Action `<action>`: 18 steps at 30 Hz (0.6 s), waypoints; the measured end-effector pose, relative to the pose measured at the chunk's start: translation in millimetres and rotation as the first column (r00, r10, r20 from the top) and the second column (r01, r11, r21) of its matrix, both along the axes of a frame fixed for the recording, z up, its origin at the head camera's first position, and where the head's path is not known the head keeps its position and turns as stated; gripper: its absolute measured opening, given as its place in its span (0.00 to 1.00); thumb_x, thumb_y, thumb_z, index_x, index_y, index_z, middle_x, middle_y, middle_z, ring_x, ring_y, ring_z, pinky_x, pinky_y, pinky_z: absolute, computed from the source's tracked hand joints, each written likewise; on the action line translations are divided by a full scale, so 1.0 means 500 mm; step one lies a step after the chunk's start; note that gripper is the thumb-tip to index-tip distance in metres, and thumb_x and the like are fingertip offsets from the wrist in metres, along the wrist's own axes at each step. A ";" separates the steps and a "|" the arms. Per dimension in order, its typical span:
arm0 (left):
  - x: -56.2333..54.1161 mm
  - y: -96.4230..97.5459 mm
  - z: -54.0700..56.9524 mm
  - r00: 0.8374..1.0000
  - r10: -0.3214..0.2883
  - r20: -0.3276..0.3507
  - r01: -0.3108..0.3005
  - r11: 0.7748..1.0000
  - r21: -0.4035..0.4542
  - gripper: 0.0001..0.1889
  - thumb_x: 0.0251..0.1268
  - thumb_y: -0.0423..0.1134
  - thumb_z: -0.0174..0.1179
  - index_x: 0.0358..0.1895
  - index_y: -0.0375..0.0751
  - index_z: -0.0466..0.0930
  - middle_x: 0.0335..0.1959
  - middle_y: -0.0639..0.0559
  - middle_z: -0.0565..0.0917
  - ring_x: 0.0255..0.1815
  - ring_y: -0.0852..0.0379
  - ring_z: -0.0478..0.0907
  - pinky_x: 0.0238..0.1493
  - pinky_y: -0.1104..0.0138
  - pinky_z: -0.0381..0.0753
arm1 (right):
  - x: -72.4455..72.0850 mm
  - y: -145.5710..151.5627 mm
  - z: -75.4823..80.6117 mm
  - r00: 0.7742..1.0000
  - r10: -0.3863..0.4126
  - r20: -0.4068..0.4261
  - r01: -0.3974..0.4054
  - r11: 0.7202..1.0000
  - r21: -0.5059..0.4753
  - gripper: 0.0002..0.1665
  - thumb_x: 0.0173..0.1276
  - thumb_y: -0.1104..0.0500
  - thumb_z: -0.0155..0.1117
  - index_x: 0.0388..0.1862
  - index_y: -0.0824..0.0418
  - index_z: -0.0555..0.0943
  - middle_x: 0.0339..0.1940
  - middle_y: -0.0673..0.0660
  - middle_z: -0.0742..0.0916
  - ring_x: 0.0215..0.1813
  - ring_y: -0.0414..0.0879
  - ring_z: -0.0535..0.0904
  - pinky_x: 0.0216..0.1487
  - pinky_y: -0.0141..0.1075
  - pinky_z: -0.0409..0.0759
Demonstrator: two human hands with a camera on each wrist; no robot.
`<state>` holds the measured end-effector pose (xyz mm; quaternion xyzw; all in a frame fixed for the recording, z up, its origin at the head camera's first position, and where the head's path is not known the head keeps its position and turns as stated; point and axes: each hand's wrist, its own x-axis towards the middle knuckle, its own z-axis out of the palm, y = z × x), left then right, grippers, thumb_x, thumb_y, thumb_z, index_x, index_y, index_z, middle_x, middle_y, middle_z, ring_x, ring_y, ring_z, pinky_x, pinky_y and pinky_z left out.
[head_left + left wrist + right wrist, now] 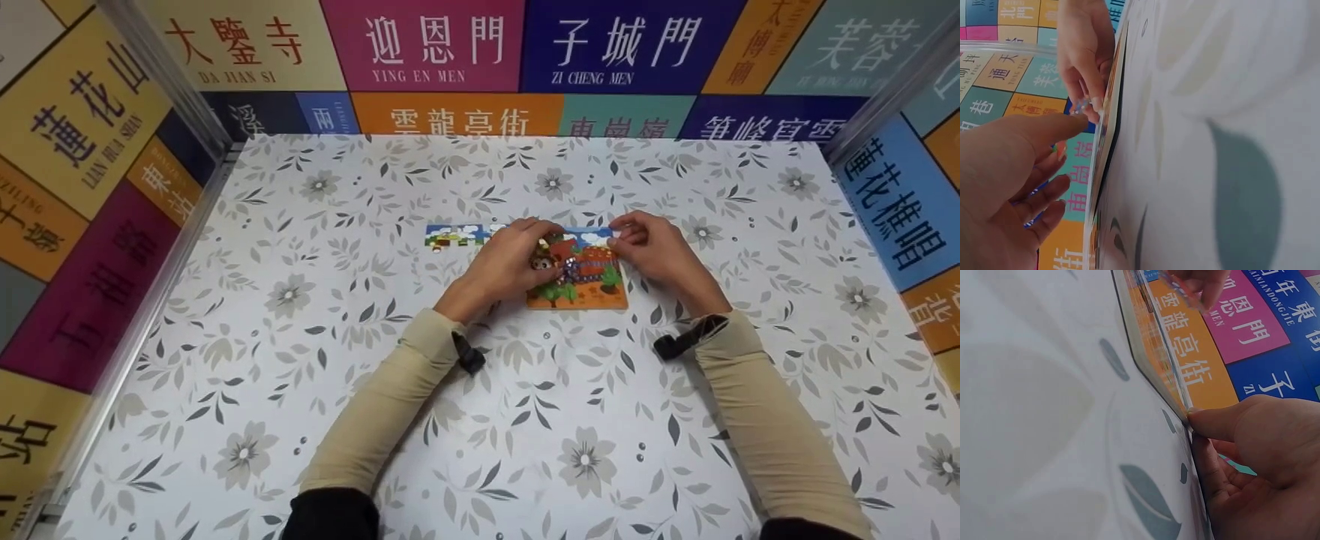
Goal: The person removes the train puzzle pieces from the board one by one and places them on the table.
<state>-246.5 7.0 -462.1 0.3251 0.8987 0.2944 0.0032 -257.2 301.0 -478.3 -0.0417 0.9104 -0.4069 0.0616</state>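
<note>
A colourful jigsaw puzzle (592, 292) lies flat on the table, showing trees, orange ground and blue sky. Over its left part, my left hand (508, 259) holds a small patterned puzzle piece (1180, 289) raised above the surface. Its fingers hide part of the picture, and the piece's outline is unclear. At the puzzle's upper right corner is my right hand (660, 247), pinching the edge between thumb and fingers. A narrow strip of sky-coloured puzzle pieces (454, 235) extends left from behind my left hand, with a tab on its lower side.
A white floral cloth (360, 405) covers the table. Upright panels with coloured lettered blocks (435, 45) stand along the back and both sides. Black straps (469, 354) circle both wrists over the beige sleeves.
</note>
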 end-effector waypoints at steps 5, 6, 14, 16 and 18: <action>-0.001 -0.018 0.006 1.000 0.020 0.003 -0.020 0.999 0.039 0.32 0.71 0.54 0.74 0.73 0.49 0.78 0.61 0.52 0.85 0.59 0.53 0.82 0.61 0.58 0.82 | 0.000 -0.001 -0.001 1.000 -0.009 0.003 0.009 1.000 0.004 0.22 0.81 0.53 0.67 0.68 0.59 0.82 0.56 0.62 0.88 0.55 0.48 0.84 0.55 0.32 0.78; -0.001 -0.021 0.008 1.000 0.025 0.002 -0.025 0.999 0.045 0.32 0.71 0.54 0.74 0.74 0.49 0.78 0.61 0.52 0.85 0.59 0.53 0.82 0.60 0.58 0.82 | 0.000 -0.001 -0.001 1.000 -0.010 0.005 0.010 1.000 0.004 0.22 0.81 0.53 0.67 0.68 0.59 0.82 0.56 0.62 0.88 0.55 0.48 0.84 0.55 0.32 0.78; -0.004 -0.048 0.016 0.997 0.060 -0.045 -0.056 0.996 0.071 0.33 0.67 0.53 0.77 0.73 0.50 0.80 0.61 0.54 0.86 0.55 0.53 0.84 0.55 0.61 0.83 | 0.003 -0.003 0.000 1.000 0.002 0.001 -0.002 1.000 0.003 0.22 0.81 0.51 0.67 0.68 0.59 0.82 0.55 0.62 0.87 0.54 0.47 0.83 0.53 0.32 0.78; -0.004 -0.056 0.018 0.996 0.054 -0.071 -0.048 0.995 0.087 0.32 0.67 0.52 0.77 0.72 0.50 0.80 0.59 0.55 0.87 0.53 0.53 0.85 0.53 0.62 0.83 | 0.004 -0.002 0.000 1.000 0.000 -0.005 0.000 1.000 0.002 0.22 0.81 0.51 0.68 0.67 0.59 0.83 0.55 0.61 0.88 0.53 0.45 0.84 0.53 0.31 0.78; -0.005 -0.065 0.019 0.995 0.048 -0.089 -0.039 0.994 0.098 0.31 0.68 0.52 0.76 0.71 0.49 0.81 0.58 0.54 0.88 0.52 0.53 0.86 0.51 0.63 0.84 | 0.003 -0.002 -0.001 1.000 0.000 -0.010 0.000 1.000 0.001 0.21 0.81 0.52 0.68 0.67 0.59 0.83 0.54 0.62 0.88 0.52 0.45 0.84 0.52 0.30 0.78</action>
